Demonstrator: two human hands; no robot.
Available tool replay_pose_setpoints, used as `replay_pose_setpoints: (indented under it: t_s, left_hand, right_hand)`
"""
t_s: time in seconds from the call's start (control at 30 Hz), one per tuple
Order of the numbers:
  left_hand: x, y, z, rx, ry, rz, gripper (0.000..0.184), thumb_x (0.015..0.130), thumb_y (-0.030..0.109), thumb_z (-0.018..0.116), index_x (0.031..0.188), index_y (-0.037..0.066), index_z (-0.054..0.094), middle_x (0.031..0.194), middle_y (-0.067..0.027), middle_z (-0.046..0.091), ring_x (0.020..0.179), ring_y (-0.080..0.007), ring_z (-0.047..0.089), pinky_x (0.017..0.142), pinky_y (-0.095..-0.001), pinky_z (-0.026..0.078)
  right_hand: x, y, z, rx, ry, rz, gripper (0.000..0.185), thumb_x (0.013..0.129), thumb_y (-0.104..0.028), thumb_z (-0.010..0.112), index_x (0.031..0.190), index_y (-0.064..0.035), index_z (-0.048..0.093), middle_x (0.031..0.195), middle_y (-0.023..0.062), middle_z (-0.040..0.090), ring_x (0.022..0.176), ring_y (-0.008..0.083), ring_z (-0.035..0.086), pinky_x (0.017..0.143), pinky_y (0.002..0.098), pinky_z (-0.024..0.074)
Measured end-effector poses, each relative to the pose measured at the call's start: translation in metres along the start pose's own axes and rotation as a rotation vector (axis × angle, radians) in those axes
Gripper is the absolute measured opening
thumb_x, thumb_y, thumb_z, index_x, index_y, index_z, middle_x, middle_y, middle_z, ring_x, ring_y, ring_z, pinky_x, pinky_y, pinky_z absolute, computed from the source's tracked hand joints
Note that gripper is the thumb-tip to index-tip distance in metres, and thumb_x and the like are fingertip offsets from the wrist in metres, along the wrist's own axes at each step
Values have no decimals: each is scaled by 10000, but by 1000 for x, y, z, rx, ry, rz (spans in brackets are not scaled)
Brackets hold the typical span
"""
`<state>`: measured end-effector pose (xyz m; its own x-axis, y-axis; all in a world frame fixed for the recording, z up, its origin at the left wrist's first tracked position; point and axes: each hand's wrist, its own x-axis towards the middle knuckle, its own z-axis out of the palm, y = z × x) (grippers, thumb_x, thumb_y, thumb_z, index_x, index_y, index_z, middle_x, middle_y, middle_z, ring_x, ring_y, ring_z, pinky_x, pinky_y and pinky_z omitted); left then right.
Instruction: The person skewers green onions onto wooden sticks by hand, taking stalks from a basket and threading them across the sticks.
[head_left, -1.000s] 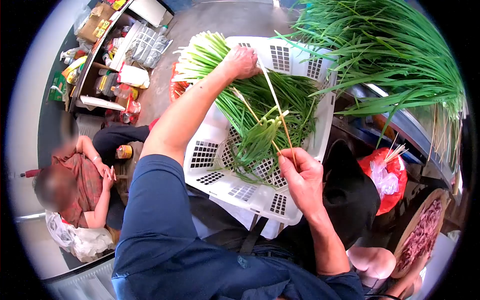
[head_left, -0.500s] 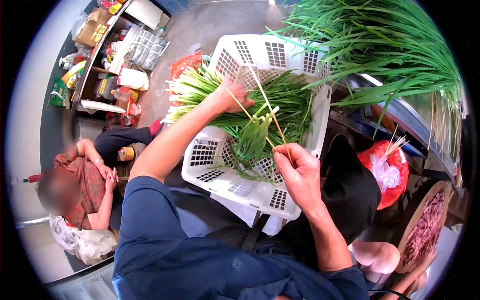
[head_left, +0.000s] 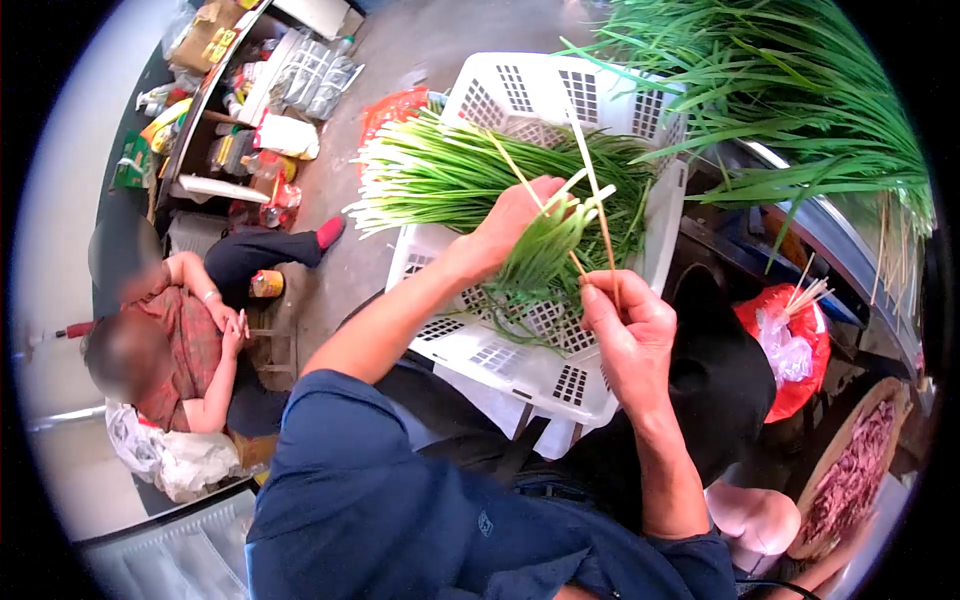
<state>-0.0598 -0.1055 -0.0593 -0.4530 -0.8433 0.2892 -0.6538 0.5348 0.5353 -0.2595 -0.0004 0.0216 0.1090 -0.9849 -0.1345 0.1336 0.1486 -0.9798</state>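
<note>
My right hand pinches the lower ends of two thin wooden skewers, which spread apart upward. Folded green stalks are threaded on the skewers above that hand. My left hand is at the folded stalks, beside the left skewer; its fingers are bent and partly hidden by the greens, so its hold is unclear. Behind it, a bundle of long green stalks with pale ends lies across a white plastic basket, the pale ends sticking out over its left side.
A large heap of long green leaves is at the upper right. A red bag with skewers lies below it, near a round tray of reddish pieces. At left, a seated person has clasped hands near a cluttered shelf.
My left hand has moved from the stalk bundle down and right to the skewers and folded greens. My right hand still holds the skewers. The view has shifted slightly.
</note>
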Motion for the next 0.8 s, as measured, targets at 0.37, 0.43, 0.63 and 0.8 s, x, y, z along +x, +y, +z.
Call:
replay_pose_setpoints:
  t_s: [0.37, 0.43, 0.63, 0.8]
  left_hand:
    - [-104, 34, -30, -822, 684, -1022, 162, 919, 214, 653, 897, 63, 599, 762, -40, 661, 562, -73, 579, 486, -209, 397]
    - [-105, 26, -35, -845, 892, -1011, 207, 927, 241, 656, 911, 53, 570, 716, -32, 627, 530, -84, 574, 445, -201, 391]
    - [-98, 17, -55, -748, 1145, -1007, 249, 938, 269, 649, 857, 55, 552, 667, -55, 611, 452, -113, 552, 394, -218, 378]
    - [-100, 14, -58, -741, 1218, -971, 246, 951, 252, 624, 832, 47, 561, 630, -41, 594, 415, -94, 514, 378, -211, 335]
  right_hand:
    - [-2, 1, 1, -38, -75, -8, 122, 926, -93, 639, 969, 18, 665, 698, -47, 588, 609, 21, 502, 544, 199, 420]
    - [-2, 5, 1, -54, -82, -12, 123, 927, -95, 634, 968, 17, 664, 695, -45, 587, 603, 23, 502, 541, 198, 417]
    - [1, 7, 5, -97, -91, 1, 137, 931, -109, 615, 950, 20, 656, 676, -33, 574, 603, 35, 502, 548, 205, 403]
    - [4, 16, 10, -139, -115, 1, 134, 923, -106, 619, 931, 23, 658, 677, -33, 575, 599, 36, 495, 546, 207, 399]
